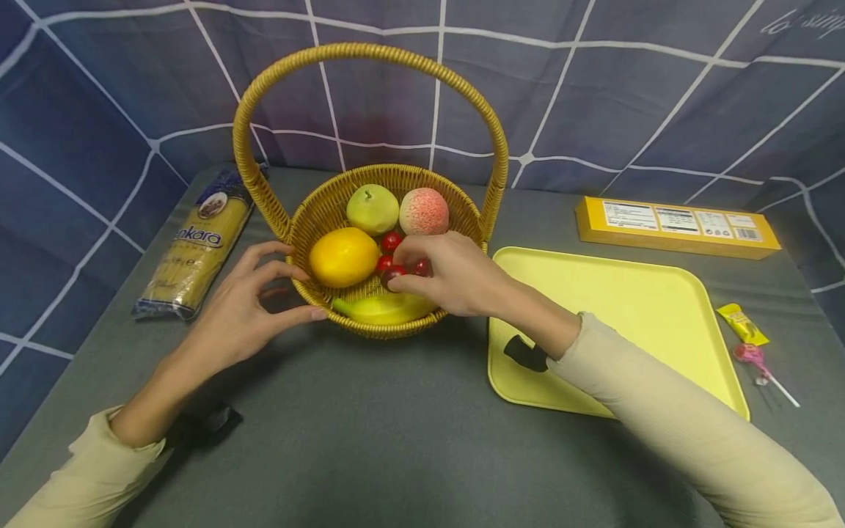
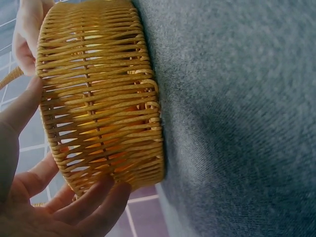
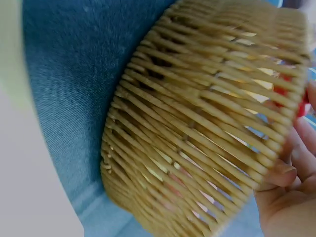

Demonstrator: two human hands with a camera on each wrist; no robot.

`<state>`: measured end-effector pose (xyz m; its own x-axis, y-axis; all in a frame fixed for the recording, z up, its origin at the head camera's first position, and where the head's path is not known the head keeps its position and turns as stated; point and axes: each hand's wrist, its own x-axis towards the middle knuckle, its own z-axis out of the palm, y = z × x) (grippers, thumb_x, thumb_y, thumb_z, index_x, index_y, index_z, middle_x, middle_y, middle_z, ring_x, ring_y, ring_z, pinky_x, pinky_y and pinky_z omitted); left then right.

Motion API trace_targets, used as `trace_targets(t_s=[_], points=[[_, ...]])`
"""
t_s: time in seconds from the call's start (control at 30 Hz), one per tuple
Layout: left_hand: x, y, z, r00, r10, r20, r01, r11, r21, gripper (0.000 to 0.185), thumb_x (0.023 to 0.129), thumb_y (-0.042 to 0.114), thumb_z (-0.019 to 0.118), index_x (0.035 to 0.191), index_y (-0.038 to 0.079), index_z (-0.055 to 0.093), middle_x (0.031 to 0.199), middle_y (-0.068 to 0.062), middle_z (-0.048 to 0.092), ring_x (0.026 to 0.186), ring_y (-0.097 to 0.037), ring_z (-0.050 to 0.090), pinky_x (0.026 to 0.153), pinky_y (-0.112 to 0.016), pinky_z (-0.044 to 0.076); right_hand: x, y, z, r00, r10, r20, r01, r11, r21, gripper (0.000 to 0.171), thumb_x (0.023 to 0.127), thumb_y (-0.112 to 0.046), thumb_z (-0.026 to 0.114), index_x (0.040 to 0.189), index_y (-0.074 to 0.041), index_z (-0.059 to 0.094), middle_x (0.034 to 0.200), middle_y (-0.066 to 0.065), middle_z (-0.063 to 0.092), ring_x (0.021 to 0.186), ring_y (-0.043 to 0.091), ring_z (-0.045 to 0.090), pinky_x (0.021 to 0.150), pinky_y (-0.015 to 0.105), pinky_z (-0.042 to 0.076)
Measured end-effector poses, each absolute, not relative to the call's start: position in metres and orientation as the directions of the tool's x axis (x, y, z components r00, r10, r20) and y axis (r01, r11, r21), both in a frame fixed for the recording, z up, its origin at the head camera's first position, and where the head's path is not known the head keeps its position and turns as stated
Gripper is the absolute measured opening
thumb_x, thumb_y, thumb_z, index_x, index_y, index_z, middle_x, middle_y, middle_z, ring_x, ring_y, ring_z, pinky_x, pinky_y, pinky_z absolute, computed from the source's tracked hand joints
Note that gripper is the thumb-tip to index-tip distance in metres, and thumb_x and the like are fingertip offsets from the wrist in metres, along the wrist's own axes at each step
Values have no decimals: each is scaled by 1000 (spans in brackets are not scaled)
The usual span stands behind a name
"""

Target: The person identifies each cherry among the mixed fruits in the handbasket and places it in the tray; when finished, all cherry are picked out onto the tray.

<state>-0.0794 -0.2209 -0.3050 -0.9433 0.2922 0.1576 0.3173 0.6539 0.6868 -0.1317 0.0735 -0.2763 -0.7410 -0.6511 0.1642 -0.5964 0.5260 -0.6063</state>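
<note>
A round wicker basket (image 1: 386, 330) with a tall arched handle (image 1: 370, 50) holds several fruits. My left hand (image 1: 247, 297) holds its left side, thumb at the front rim and fingers against the woven wall, as the left wrist view also shows. Inside the basket, my right hand (image 1: 455, 275) pinches a dark red cherry (image 1: 393, 276) between thumb and fingers. More cherries (image 1: 392, 241) lie around it, some partly hidden by that hand. A yellow lemon (image 1: 344, 257), a green pear (image 1: 372, 209), a pinkish peach (image 1: 424, 212) and a banana (image 1: 383, 309) surround them.
A pasta packet (image 1: 198, 249) lies left of the basket. A yellow tray (image 1: 620, 315) sits at right under my right forearm, with a yellow box (image 1: 676, 227) behind it. A yellow-wrapped candy (image 1: 743, 323) and a pink lollipop (image 1: 752, 355) lie beyond the tray's right edge.
</note>
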Motion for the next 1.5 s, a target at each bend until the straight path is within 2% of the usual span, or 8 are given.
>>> trace_targets(t_s=[0.1,0.2,0.37,0.47,0.6,0.73,1.07,1.5], points=[[-79,-222,-305,-944,287,165,319,655,685,45,79,24,86,111,1,66,141,-14,38,121,-36,44,91,-54,52,-121,86,-270,-745,-626,231,-606,490,-627,23,89,-25,75,105,-10,71,97,-2,72,72,12,57,67,28,49],[-78,-223,-306,-943,282,175,323,659,679,44,78,23,86,110,1,66,140,-14,39,120,-35,45,90,-52,52,-114,100,-267,-755,-582,302,-612,460,-643,23,88,-23,77,106,-10,73,91,-4,70,60,12,48,55,27,41],[-78,-223,-305,-945,279,170,317,659,682,44,78,24,87,109,2,66,140,-14,39,120,-34,45,90,-52,52,-108,136,-265,-784,-515,347,-595,461,-659,19,87,-16,77,105,-13,75,81,-8,63,61,13,45,51,26,35],[-80,-221,-306,-945,283,163,315,656,686,43,78,25,86,109,2,66,141,-14,39,120,-34,46,90,-49,53,-107,161,-265,-826,-472,310,-541,507,-670,16,88,-15,76,104,-17,75,82,-10,64,64,13,47,52,26,36],[-80,-222,-308,-945,283,165,316,648,693,42,78,23,86,108,2,66,141,-13,39,122,-33,45,90,-50,53,-108,189,-268,-904,-378,198,-405,611,-680,13,88,-24,76,101,-23,75,84,-10,66,67,16,51,54,27,39],[-80,-222,-308,-944,281,171,318,644,696,41,78,22,87,107,2,66,140,-14,39,123,-33,44,90,-51,52,-116,212,-279,-944,-317,95,-298,689,-660,14,89,-31,75,102,-25,75,92,-8,68,70,18,54,56,27,42],[-80,-221,-309,-944,287,164,316,636,704,42,79,23,86,109,2,65,141,-14,38,125,-34,42,90,-53,53,-135,241,-310,-936,-349,-45,-238,721,-651,31,92,-24,72,115,-3,70,108,14,68,61,20,54,46,26,42],[-82,-221,-308,-944,291,157,314,642,700,42,78,23,87,107,2,65,141,-13,37,125,-34,41,91,-51,53,-137,241,-320,-919,-388,-70,-269,747,-608,22,94,-20,68,109,-4,71,102,12,69,65,20,53,54,28,44]])
